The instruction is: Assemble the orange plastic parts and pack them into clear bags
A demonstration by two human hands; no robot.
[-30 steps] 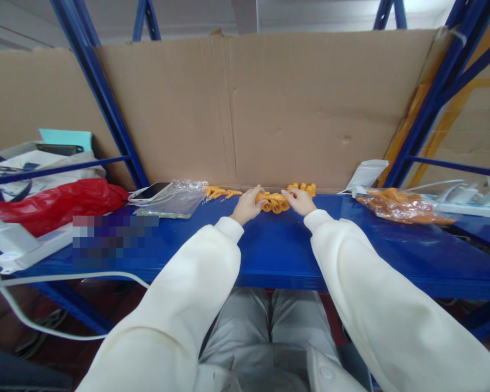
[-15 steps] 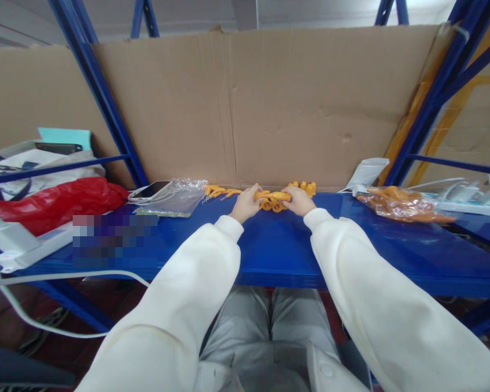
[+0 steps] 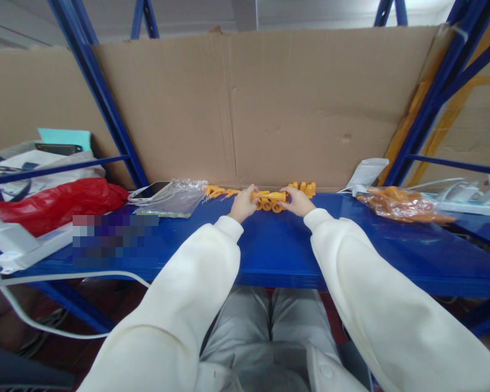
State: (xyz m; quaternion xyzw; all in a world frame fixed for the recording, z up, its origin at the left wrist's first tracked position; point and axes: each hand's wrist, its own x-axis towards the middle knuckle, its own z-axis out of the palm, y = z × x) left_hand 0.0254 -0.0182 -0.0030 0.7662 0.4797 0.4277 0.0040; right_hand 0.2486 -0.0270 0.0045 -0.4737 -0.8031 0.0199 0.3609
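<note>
1. Flanking a group of yellow pieces: left hand and right hand, in white sleeves. Each curves its thumb and fingers at one end of the group; whether either grips firmly, cannot tell.
2. Yellow pieces, directly between the hands, on the tabletop. Round ends face the wearer; slim lengths lie just behind, running from hand to hand.
3. Yellow parts with spiral metal tips, several, just left of the left hand.
4. Yellow blocky parts, a cluster, just behind the right hand.
5. Clear plastic bag, flat, further left of the left hand; phone and white cable beside it.
6. Red plastic bag, crumpled, well left of both hands; white power strip in front of it.
7. Clear bag of orange items, well right of the right hand; a second white power strip beyond.
8. Cardboard sheet, upright, behind the hands.
</note>
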